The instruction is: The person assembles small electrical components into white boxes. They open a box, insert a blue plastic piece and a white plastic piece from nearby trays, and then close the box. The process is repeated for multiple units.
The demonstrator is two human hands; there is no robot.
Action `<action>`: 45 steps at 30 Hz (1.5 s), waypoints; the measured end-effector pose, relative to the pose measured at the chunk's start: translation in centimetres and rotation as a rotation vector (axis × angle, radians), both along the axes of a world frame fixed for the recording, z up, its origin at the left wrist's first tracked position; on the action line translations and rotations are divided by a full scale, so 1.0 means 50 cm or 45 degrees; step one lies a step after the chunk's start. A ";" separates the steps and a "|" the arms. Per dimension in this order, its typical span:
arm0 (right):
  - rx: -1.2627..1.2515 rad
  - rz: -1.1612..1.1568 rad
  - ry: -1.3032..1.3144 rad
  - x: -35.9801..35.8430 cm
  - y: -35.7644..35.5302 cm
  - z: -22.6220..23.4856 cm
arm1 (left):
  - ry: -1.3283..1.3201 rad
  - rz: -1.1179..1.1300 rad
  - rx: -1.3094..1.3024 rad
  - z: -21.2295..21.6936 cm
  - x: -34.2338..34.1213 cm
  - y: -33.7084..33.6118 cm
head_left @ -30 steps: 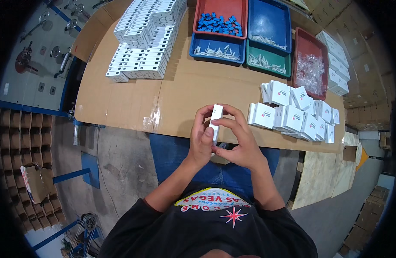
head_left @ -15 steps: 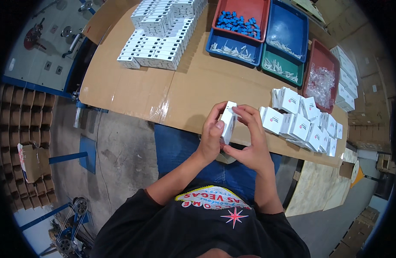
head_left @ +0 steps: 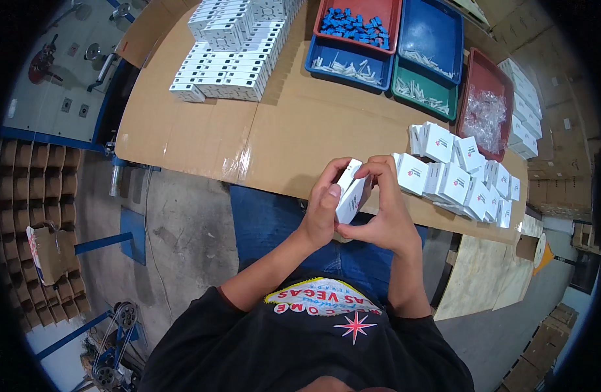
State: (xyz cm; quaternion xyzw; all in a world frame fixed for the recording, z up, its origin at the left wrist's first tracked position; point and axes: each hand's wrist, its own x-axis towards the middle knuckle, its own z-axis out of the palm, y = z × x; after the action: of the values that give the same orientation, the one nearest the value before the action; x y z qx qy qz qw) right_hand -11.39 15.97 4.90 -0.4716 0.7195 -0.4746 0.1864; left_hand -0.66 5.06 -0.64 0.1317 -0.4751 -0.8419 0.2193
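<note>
Between both hands, over the near table edge, is a flat white square plastic case (head_left: 351,198) with a small printed mark on its face. It is tilted, and a dark gap shows between its face plate and the white part at its upper left. My left hand (head_left: 322,210) is closed round its left side, thumb along the edge. My right hand (head_left: 385,212) pinches its right side, fingertips at the top corner and thumb at the bottom. Similar white square cases (head_left: 454,183) lie in a loose heap just right of my hands.
White box-like units (head_left: 228,75) stand stacked at far left on the cardboard-covered table (head_left: 183,140). At the back are a red tray (head_left: 393,26) of blue pieces, blue (head_left: 379,83) and green (head_left: 398,88) trays of white sticks, and a red tray (head_left: 471,72) of clear plastic pieces.
The case has turned in my hands, so its marked face now shows instead of mostly its narrow edge. My right fingers have shifted slightly around it. The view has moved a little.
</note>
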 end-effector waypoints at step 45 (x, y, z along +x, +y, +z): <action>0.436 -0.091 0.373 -0.137 -0.075 -0.187 | -0.696 -0.025 -1.615 -0.156 0.029 -0.232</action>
State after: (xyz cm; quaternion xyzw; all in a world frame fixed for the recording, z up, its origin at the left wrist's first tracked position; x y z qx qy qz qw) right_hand -18.26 12.20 -4.43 -0.4711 0.8252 -0.2785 0.1402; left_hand 0.79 -6.56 -8.43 0.1810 -0.9152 -0.3398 0.1187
